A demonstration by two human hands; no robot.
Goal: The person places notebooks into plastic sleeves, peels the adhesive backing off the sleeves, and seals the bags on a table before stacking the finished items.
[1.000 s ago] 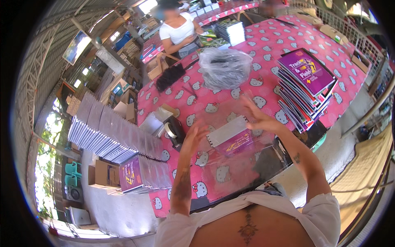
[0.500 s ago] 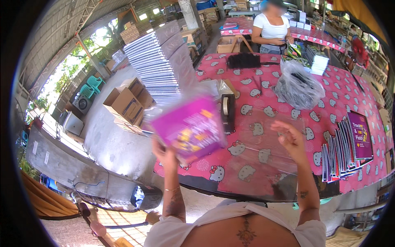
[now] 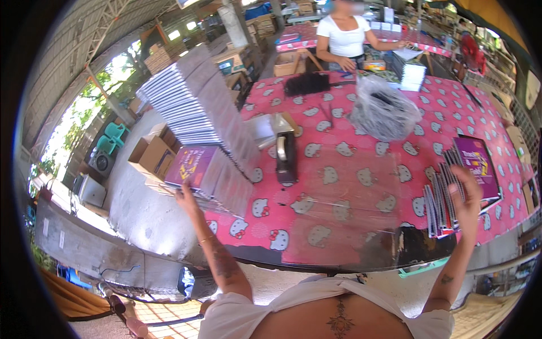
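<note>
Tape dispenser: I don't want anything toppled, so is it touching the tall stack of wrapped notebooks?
Apart. The head view shows pink tablecloth between the tape dispenser and the tall stack of wrapped notebooks.

left hand (image 3: 187, 196) is touching a purple book (image 3: 195, 164) at the counter (image 3: 440, 107)'s left edge, right hand (image 3: 467, 189) is hovering at the notebook pile (image 3: 442, 212) near the front right corner

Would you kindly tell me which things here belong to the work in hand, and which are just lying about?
Likely in use:
left hand, at the purple book
right hand, by the book pile
flat clear plastic

Apparently lying about:
cardboard box
green chairs
red fan
</note>
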